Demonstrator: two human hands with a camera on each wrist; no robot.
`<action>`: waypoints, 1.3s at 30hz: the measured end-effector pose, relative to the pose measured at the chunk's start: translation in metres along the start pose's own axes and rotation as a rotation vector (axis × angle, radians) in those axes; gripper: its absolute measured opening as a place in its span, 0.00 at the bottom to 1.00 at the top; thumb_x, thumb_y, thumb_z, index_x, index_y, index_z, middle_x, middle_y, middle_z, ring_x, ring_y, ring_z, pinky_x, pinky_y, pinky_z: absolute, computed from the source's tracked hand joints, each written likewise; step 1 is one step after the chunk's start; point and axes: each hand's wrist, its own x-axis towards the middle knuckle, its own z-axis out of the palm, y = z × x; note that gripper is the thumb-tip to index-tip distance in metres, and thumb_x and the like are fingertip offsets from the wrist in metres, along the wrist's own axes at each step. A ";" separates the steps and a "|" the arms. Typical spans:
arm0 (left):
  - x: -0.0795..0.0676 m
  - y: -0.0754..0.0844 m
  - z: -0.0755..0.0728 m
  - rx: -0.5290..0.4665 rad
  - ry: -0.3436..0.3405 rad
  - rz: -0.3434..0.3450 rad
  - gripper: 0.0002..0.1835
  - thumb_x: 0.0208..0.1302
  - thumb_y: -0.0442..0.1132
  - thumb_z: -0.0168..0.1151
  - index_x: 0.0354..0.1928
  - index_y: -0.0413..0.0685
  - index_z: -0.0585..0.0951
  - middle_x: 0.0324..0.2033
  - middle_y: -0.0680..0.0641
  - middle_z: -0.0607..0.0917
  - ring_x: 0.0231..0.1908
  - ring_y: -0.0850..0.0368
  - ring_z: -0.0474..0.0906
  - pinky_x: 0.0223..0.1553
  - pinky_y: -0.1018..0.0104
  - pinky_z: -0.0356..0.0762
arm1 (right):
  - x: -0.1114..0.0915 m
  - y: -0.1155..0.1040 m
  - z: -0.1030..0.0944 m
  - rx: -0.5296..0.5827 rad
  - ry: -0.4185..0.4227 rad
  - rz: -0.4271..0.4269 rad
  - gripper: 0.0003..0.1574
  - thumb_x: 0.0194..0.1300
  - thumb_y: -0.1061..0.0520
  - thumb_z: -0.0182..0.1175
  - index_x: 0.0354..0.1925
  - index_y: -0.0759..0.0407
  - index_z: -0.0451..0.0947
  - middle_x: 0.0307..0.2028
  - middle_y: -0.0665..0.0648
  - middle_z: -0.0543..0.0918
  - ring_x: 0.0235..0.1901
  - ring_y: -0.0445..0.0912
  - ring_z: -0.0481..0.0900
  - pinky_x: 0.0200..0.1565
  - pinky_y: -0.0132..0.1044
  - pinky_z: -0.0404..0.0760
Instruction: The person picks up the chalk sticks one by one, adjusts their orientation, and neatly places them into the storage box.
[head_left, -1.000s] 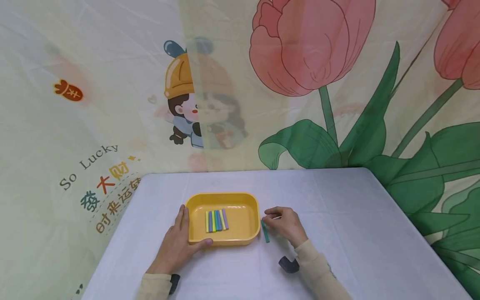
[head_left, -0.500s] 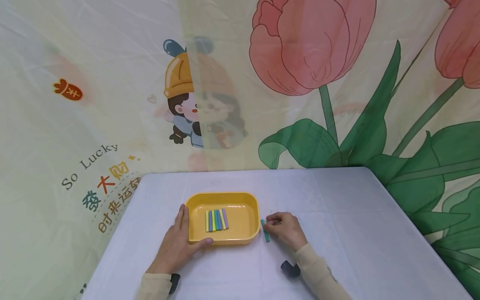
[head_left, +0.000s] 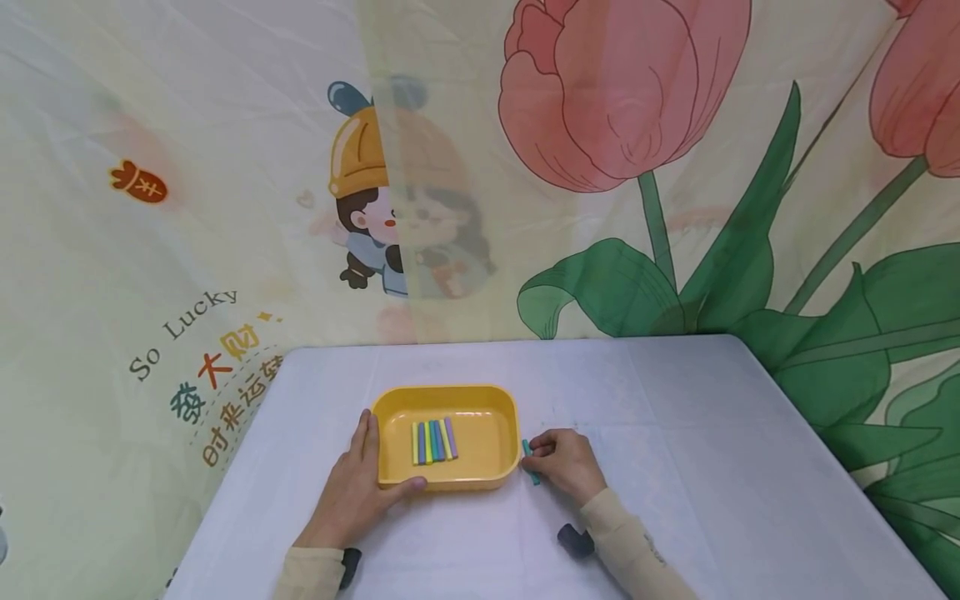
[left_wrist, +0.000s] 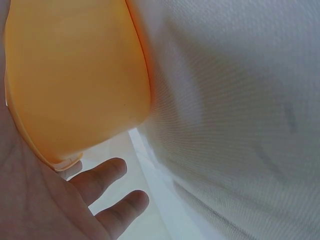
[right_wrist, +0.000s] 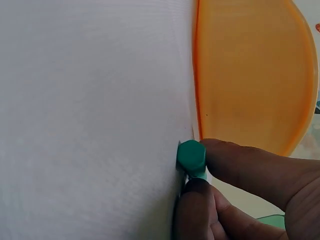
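A yellow tray stands on the table, with several slim yellow, purple, green and blue sticks side by side in it. My left hand rests along the tray's left side, its thumb on the front rim. In the left wrist view, its fingers reach out fairly straight past the tray wall. Just right of the tray, my right hand pinches a green hexagonal stick between thumb and fingertips, close to the cloth. The fingers cover the stick's middle in the head view.
A white cloth covers the table. A black curved object shows beside the right sleeve. Behind the table hangs a printed curtain with tulips and cartoon figures.
My right hand drew back slightly and down, then closed its fingertips over the green stick beside the tray. The left hand and the tray have stayed in place.
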 end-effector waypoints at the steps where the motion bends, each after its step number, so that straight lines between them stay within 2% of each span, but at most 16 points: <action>1: 0.000 0.000 0.000 0.002 0.000 -0.001 0.69 0.40 0.79 0.56 0.73 0.44 0.36 0.72 0.43 0.39 0.59 0.35 0.63 0.57 0.43 0.65 | 0.000 0.000 0.000 -0.006 0.000 -0.005 0.19 0.42 0.53 0.76 0.34 0.56 0.82 0.24 0.49 0.80 0.26 0.42 0.75 0.29 0.32 0.78; 12: 0.001 0.000 0.000 0.011 0.007 -0.005 0.70 0.39 0.80 0.56 0.73 0.44 0.36 0.72 0.42 0.41 0.59 0.36 0.64 0.57 0.43 0.65 | -0.002 -0.003 -0.003 -0.013 -0.011 -0.023 0.15 0.45 0.57 0.72 0.35 0.58 0.83 0.24 0.49 0.79 0.25 0.42 0.75 0.28 0.32 0.78; 26: 0.001 -0.001 0.002 0.009 0.003 -0.009 0.70 0.38 0.80 0.56 0.73 0.45 0.36 0.72 0.44 0.39 0.59 0.36 0.64 0.57 0.43 0.65 | 0.003 0.001 -0.013 0.022 -0.036 0.024 0.16 0.44 0.55 0.71 0.36 0.55 0.84 0.25 0.48 0.82 0.27 0.43 0.76 0.33 0.34 0.79; 32: 0.002 -0.002 0.003 0.013 0.007 -0.006 0.70 0.38 0.80 0.56 0.73 0.45 0.36 0.72 0.44 0.39 0.58 0.37 0.65 0.57 0.43 0.66 | 0.006 0.002 -0.022 0.045 -0.013 0.034 0.15 0.45 0.54 0.71 0.35 0.54 0.84 0.25 0.48 0.83 0.27 0.42 0.77 0.33 0.35 0.79; 39: 0.002 -0.002 0.003 0.011 0.007 -0.007 0.70 0.38 0.80 0.56 0.73 0.45 0.36 0.72 0.44 0.40 0.59 0.37 0.64 0.57 0.43 0.65 | 0.012 0.003 -0.025 0.083 0.004 0.083 0.14 0.48 0.54 0.70 0.37 0.54 0.83 0.28 0.49 0.83 0.27 0.43 0.78 0.33 0.35 0.80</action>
